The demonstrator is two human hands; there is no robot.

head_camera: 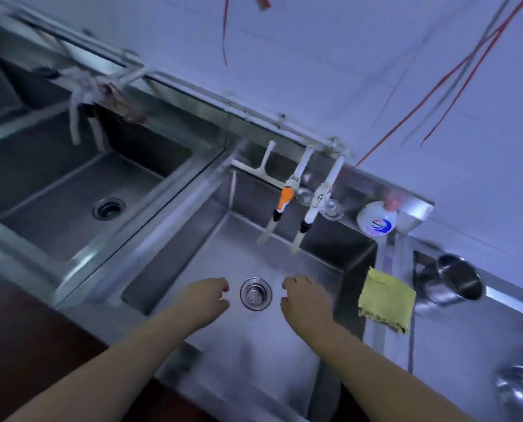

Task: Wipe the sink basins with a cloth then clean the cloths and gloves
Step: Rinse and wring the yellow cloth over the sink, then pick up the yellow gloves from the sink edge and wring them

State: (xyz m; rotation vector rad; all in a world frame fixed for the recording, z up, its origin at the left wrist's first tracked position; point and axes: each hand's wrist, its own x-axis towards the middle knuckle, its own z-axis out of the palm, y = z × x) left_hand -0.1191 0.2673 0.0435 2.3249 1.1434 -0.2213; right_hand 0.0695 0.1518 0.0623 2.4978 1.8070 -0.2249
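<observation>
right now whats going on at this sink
A person stands over the right stainless steel sink basin, both bare hands held above its floor. The left hand and right hand flank the round metal drain strainer, fingers loosely curled, holding nothing. The yellow cloth lies draped over the basin's right edge, not picked up. No water can be seen coming from the two white taps.

Pale wall (330, 71) behind steel counter (467, 345); red cords (455, 74) hang down it; dim bluish light; dark floor (26, 345).
</observation>
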